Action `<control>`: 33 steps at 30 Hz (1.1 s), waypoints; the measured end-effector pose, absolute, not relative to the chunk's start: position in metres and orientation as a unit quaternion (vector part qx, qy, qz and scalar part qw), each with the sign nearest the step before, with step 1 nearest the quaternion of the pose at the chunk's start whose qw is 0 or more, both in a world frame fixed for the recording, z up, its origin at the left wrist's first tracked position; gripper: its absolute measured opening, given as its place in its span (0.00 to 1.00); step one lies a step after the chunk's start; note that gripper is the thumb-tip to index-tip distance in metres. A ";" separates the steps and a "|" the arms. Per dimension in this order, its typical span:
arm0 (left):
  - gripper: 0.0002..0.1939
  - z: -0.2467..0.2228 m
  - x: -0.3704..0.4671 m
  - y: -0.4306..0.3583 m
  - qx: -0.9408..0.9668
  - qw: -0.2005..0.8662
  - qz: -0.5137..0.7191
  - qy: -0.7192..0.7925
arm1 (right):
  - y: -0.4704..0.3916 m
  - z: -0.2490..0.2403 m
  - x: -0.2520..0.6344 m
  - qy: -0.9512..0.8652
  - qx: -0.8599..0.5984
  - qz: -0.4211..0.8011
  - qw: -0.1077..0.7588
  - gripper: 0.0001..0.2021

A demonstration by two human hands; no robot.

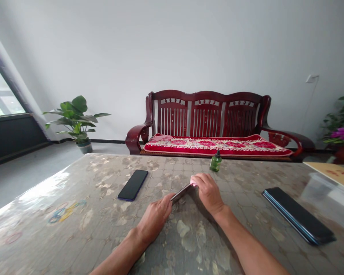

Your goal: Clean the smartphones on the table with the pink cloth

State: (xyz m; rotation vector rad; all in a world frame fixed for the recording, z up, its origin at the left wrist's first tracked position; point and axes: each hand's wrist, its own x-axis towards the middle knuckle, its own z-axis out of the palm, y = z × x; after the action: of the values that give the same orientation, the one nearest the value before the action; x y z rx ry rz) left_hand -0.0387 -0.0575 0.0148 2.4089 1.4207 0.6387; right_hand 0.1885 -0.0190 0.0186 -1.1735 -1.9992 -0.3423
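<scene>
My left hand [155,215] grips the near end of a thin, dark phone [180,191], which is seen edge-on above the table. At its far end, my right hand [209,193] is closed on a small pink cloth [193,181] and presses it against the phone. Most of the cloth is hidden by my fingers. To the left, another phone [133,185] lies flat with its dark screen up. A stack of phones [299,215] lies to the right. Beyond my right hand stands a green bottle [216,162] with a black top.
A patterned cover lies over the table [109,244]. Several coloured rubber bands [63,212] are at the left. At the right edge are a clear plastic box [321,193] and a yellowish card [332,173]. Behind stand a wooden bench [208,118] and a potted plant [77,118].
</scene>
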 end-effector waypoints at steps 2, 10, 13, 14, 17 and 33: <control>0.17 0.013 -0.038 -0.057 0.832 0.134 0.229 0.488 | -0.017 0.017 0.191 -0.777 -0.469 -0.135 0.397 0.10; 0.15 0.007 -0.037 -0.054 0.823 0.151 0.265 0.480 | -0.047 0.022 0.147 -0.849 -0.340 -0.146 0.377 0.13; 0.16 0.007 -0.040 -0.053 0.820 0.159 0.257 0.486 | -0.040 0.023 0.157 -0.836 -0.371 -0.142 0.378 0.13; 0.16 0.007 -0.040 -0.053 0.819 0.160 0.253 0.489 | -0.035 0.023 0.164 -0.824 -0.392 -0.137 0.385 0.13; 0.16 0.006 -0.042 -0.053 0.820 0.156 0.247 0.493 | -0.019 0.016 0.187 -0.760 -0.461 -0.104 0.446 0.14; 0.11 0.025 -0.038 -0.046 0.817 0.109 0.181 0.536 | 0.013 -0.020 0.201 -0.555 -0.576 0.205 0.564 0.15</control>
State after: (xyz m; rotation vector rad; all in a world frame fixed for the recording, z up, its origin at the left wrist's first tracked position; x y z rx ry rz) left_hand -0.0381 -0.0457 0.0254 2.4034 1.5778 0.5332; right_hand 0.2013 0.0125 -0.0202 -1.3542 -1.3061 0.4815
